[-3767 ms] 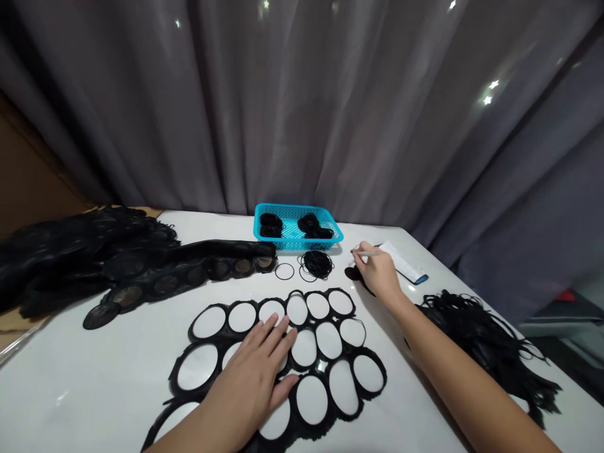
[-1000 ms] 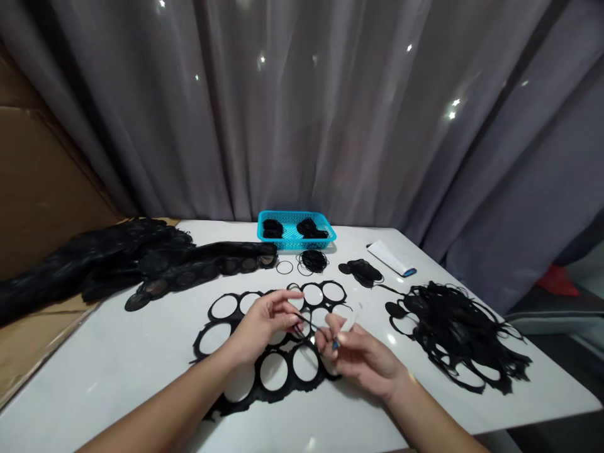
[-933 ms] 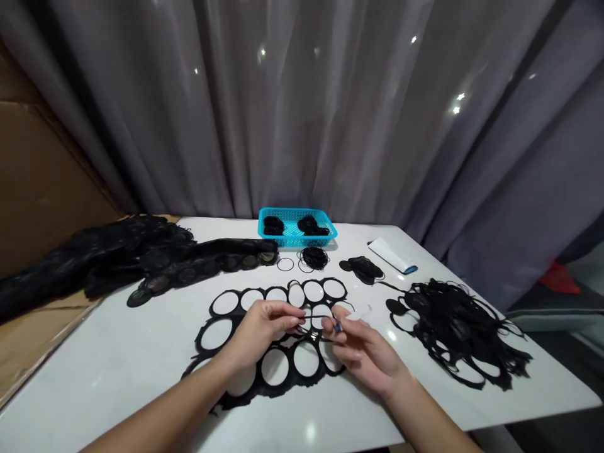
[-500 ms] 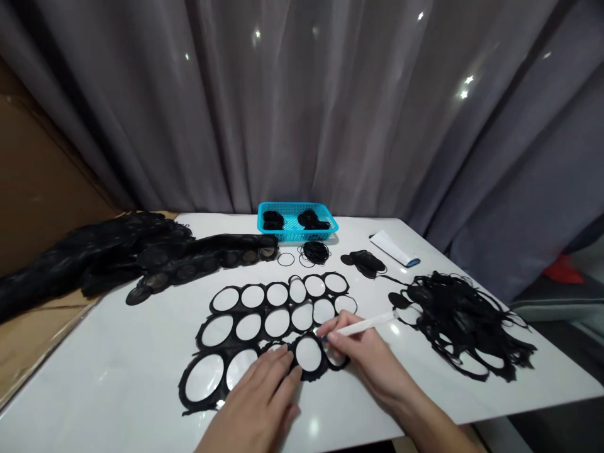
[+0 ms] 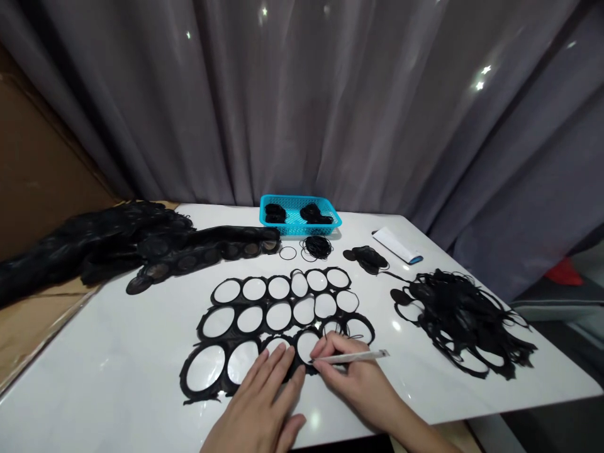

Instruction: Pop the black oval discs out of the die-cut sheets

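Note:
A black rubber-like sheet [image 5: 221, 343] with rows of large round holes lies flat on the white table. My left hand [image 5: 262, 390] rests flat on its near row, fingers stretched out and partly covering a hole. My right hand [image 5: 344, 365] pinches a slim, pale, pen-like tool [image 5: 363, 357], whose exact kind I cannot make out. The tool's tip is at the rim of a hole just right of my left fingertips. Thin black strands [image 5: 355, 331] loop behind my right hand, over the holes at the near row's right end.
A tangled heap of black scrap [image 5: 465, 321] lies on the right. Behind the sheet are a bundle of thin black rings [image 5: 318, 247] and a blue basket [image 5: 302, 229] holding black pieces. A long black pile [image 5: 104, 242] spreads at left. A folded white packet [image 5: 397, 245] sits back right.
My right hand has moved down and left, from the upper right of the near-row hole to its lower right rim. The tool now lies more level. My left hand stays nearly in place.

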`<state>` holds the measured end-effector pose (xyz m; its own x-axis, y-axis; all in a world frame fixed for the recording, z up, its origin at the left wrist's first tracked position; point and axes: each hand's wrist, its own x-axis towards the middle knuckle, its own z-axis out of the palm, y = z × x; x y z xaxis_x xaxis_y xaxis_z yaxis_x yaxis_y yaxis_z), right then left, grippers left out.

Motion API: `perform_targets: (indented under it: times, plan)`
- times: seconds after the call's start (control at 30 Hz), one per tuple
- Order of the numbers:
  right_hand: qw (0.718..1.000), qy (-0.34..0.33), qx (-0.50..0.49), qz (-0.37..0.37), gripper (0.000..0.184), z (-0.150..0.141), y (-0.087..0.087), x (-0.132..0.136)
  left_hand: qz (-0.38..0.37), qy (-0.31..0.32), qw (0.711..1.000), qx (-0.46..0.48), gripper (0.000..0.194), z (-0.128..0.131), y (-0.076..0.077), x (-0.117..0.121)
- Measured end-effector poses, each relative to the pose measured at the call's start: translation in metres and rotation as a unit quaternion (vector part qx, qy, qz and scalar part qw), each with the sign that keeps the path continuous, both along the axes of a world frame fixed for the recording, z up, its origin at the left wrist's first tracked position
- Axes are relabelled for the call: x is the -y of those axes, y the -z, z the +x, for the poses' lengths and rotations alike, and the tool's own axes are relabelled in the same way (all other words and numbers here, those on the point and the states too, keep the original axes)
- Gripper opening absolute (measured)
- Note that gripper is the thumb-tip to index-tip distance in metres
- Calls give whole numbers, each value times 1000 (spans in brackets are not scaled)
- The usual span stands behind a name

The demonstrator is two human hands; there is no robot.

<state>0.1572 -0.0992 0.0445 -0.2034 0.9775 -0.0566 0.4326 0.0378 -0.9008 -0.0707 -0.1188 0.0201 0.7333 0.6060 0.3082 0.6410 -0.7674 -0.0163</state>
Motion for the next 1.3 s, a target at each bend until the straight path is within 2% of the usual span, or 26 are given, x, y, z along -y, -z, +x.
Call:
perform_targets:
  times: [0.33, 0.47, 0.57, 0.67, 0.73, 0.8, 0.9, 1.0, 1.07, 1.17, 1.3]
  plan:
    - [1000, -7, 28, 8, 11, -1, 5, 2, 36, 2, 999, 2, 51, -1, 2, 0]
    - [998, -17, 56, 40, 10, -1, 7, 4, 65, 2, 998, -10, 51, 0, 0, -1]
    - [984, -58, 109, 126, 7, -4, 17, 10, 84, 8, 996, -24, 50, 1, 0, -2]
    - [933, -96, 213, 273, 26, -5, 27, 12, 98, 11, 995, -31, 49, 2, -1, -2]
    - [905, -89, 268, 319, 32, 1, 27, 6, 102, 11, 994, -36, 49, 2, -2, -2]
    - [907, -39, 286, 307, 29, 13, 19, -8, 102, 11, 994, -41, 47, 2, -3, -3]
    - [917, 77, 276, 279, 18, 41, 3, -36, 99, 14, 994, -43, 45, 1, -5, -4]
    - [927, 138, 239, 253, 21, 63, -7, -57, 96, 17, 994, -42, 43, 0, -4, -5]
    - [951, 135, 197, 199, 26, 68, -8, -62, 97, 17, 994, -36, 43, 0, -4, -5]
    - [981, 96, 124, 113, 29, 62, -7, -59, 104, 16, 994, -32, 42, 1, -5, -6]
    - [997, 67, 32, 28, 27, 55, -13, -50, 119, 26, 992, -33, 40, -4, -6, 0]
